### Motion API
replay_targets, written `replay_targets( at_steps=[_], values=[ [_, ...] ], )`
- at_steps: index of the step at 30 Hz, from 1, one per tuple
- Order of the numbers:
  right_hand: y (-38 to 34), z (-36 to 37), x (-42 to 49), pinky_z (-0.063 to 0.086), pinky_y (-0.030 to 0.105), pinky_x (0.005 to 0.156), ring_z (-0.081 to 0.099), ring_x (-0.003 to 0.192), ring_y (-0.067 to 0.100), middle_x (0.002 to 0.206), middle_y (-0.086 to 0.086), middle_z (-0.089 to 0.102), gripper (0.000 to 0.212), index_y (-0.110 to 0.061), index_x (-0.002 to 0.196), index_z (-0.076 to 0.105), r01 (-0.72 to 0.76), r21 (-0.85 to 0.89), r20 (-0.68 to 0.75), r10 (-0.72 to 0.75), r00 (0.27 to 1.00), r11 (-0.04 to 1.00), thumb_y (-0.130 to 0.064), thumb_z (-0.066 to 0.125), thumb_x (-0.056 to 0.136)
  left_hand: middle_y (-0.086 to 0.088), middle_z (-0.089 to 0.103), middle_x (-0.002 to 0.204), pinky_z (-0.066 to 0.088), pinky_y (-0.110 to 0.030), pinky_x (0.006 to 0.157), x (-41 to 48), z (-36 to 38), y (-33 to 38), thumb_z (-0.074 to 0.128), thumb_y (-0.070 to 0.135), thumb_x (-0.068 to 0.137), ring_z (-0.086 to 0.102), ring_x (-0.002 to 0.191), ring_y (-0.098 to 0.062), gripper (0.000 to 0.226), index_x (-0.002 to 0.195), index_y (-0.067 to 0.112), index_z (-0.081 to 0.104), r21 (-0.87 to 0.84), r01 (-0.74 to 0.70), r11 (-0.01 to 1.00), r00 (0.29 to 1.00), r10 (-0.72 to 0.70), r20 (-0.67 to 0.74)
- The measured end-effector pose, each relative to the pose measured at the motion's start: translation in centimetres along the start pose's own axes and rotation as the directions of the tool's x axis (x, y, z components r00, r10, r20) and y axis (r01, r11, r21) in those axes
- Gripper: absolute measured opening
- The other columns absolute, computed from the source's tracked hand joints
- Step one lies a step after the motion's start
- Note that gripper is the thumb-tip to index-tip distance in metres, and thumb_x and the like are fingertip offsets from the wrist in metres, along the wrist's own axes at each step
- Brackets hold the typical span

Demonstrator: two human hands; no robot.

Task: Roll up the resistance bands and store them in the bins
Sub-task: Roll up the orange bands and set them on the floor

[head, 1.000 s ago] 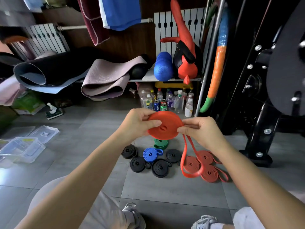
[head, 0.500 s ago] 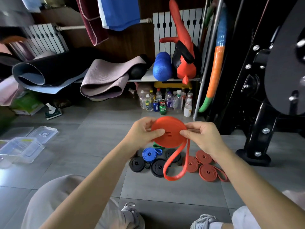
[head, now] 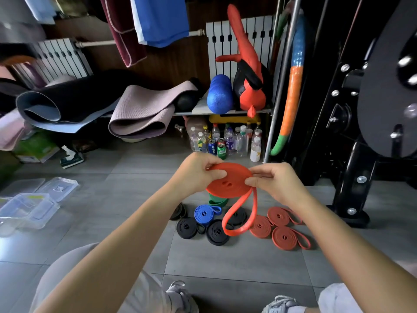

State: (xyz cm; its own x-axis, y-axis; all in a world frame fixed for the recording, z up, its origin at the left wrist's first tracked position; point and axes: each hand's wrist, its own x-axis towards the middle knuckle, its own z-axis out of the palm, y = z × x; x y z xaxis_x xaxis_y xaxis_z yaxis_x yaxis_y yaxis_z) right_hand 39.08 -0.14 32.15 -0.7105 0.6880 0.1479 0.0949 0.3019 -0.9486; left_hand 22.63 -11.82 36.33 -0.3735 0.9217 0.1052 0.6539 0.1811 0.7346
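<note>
An orange resistance band, wound into a flat coil, is held in the air between both hands. My left hand grips the coil's left edge, and my right hand pinches its right edge. A short loose loop of the band hangs below the coil. On the floor under it lie rolled bands: a blue one, a green one, several black ones and three dark red ones. Clear plastic bins sit on the floor at the far left.
A loose bin lid lies beside the bins. Bottles and cans stand under a low shelf that carries yoga mats and a blue foam roller. A black weight machine stands at the right. My knees and shoes are at the bottom.
The coil has grown and the hanging loop has become shorter as both hands wound the band. The hands and coil have shifted slightly lower and to the right.
</note>
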Motion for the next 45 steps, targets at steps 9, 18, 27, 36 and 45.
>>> replay_targets(
  at_steps=[9,18,27,36,45],
  values=[
    [1.0,-0.2,-0.1,0.051,0.01,0.068,0.068,0.071,-0.001,0.079,-0.008,0.071,0.028,-0.023,0.084,0.068,-0.03,0.125,-0.061,0.038,0.997,0.992,0.001,0.073,0.073,0.0,0.07,0.093,0.057,-0.032,0.063,-1.2,0.2,-1.1,0.061,0.012,0.089,0.067,0.082,-0.012,0.013,0.101,0.018,0.062,-0.51,0.242,0.826,0.97,-0.208,0.124],
    [-0.5,0.5,0.8,0.045,0.005,0.067,0.057,0.064,-0.017,0.07,-0.023,0.062,0.025,-0.016,0.095,0.074,0.095,-0.331,0.042,-0.086,0.995,0.939,-0.018,0.08,0.071,0.008,0.063,0.086,0.044,-0.029,0.073,0.7,0.6,-0.1,0.071,0.025,0.079,0.06,0.087,-0.019,0.017,0.094,0.022,0.064,0.382,-0.104,0.918,0.992,0.07,0.101],
    [-0.4,-0.6,0.4,0.047,0.005,0.072,0.065,0.075,-0.009,0.077,-0.024,0.067,0.029,-0.029,0.09,0.071,0.093,-0.076,-0.072,-0.098,0.993,0.993,-0.008,0.078,0.071,0.009,0.068,0.073,0.056,-0.025,0.055,0.4,0.6,-0.8,0.07,0.008,0.082,0.063,0.061,0.001,0.022,0.084,0.029,0.066,-0.296,0.071,0.952,0.997,-0.075,-0.002],
    [0.6,-0.5,0.2,0.048,0.006,0.07,0.063,0.07,-0.011,0.076,-0.022,0.068,0.029,-0.025,0.099,0.067,0.094,0.158,-0.268,-0.049,0.962,0.983,-0.008,0.072,0.076,-0.001,0.071,0.088,0.058,-0.035,0.06,0.0,1.5,-1.6,0.064,0.012,0.086,0.071,0.078,-0.017,0.016,0.101,0.017,0.064,-0.723,0.161,0.672,0.978,-0.207,0.025],
    [1.4,1.4,-0.2,0.03,0.007,0.089,0.045,0.098,0.012,0.1,0.001,0.045,0.044,-0.024,0.13,0.041,0.137,-0.202,-0.347,-0.201,0.916,0.97,-0.004,0.051,0.093,-0.007,0.074,0.091,0.058,-0.037,0.06,-0.2,3.6,-2.0,0.062,0.016,0.087,0.071,0.086,-0.029,0.022,0.107,0.009,0.06,-0.906,0.206,0.369,0.953,-0.286,0.101]
  ],
)
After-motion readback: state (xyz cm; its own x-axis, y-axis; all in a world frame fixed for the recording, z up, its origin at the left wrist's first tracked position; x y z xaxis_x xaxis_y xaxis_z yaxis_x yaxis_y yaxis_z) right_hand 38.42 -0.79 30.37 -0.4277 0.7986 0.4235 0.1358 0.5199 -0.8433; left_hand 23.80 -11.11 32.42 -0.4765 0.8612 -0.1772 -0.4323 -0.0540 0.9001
